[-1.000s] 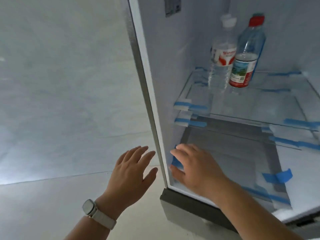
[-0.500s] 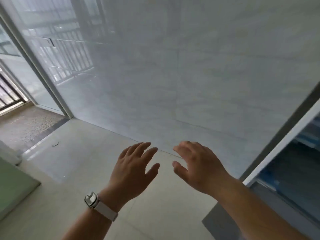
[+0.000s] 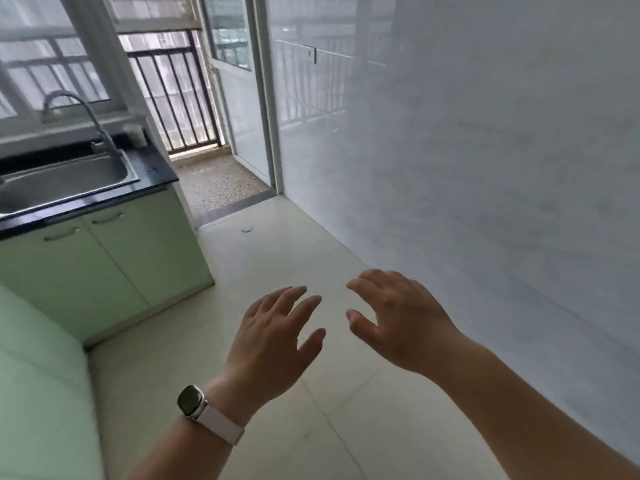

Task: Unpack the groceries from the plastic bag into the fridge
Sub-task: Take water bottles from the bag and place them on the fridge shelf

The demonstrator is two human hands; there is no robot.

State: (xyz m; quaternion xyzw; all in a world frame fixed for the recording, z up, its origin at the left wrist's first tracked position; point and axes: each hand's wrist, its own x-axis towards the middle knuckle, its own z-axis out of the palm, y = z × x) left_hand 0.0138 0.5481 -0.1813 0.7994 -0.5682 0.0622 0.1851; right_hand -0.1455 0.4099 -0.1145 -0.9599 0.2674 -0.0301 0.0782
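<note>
Neither the fridge nor the plastic bag is in the head view. My left hand [image 3: 273, 341], with a pale watch on its wrist, hovers palm down over the tiled floor, fingers spread and empty. My right hand [image 3: 398, 320] hovers beside it, a short gap apart, fingers apart and holding nothing.
A steel sink [image 3: 65, 178] with a curved tap sits in a black counter over pale green cabinets [image 3: 114, 265] at the left. A glossy white wall [image 3: 485, 168] runs along the right. An open balcony doorway [image 3: 214, 143] with railings lies at the far end of the floor.
The view has swung left from the open fridge with two bottles, past the white wall, to the kitchen floor and sink. Both hands stayed open and side by side.
</note>
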